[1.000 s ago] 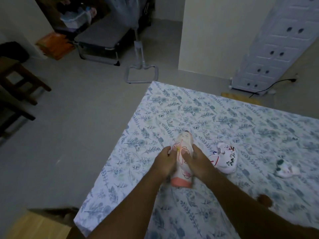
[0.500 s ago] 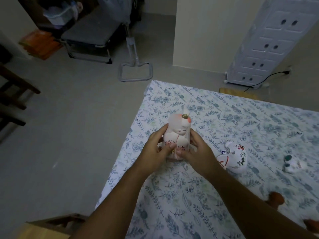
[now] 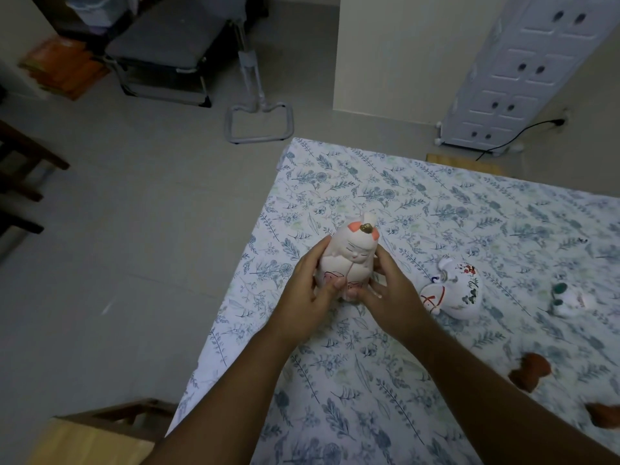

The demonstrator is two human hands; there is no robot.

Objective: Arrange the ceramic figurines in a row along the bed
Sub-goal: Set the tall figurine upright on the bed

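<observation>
Two hands clasp a pale ceramic figurine (image 3: pixel 349 260) with a painted face, pink patches and a small gold knob on its head. It stands upright near the left edge of the bed (image 3: pixel 419 380), whose sheet is printed with blue leaves and flowers. The left hand (image 3: pixel 310 297) wraps its left flank, thumb across the lower front; the right hand (image 3: pixel 391 292) closes on the right flank, fingers behind and thumb meeting the left one low on the front. Whether its base touches the sheet I cannot tell, since the thumbs cover it.

Just beside the right hand, a white cat figurine (image 3: pixel 451 292) with red and green painted marks lies tipped on its side. Further right lies a small white figurine (image 3: pixel 567 298) with a dark green spot, blurred. Near the right edge of the view sit two brown pieces, one brown figurine (image 3: pixel 530 372) above another brown piece (image 3: pixel 604 414) that is partly cut off.
</observation>
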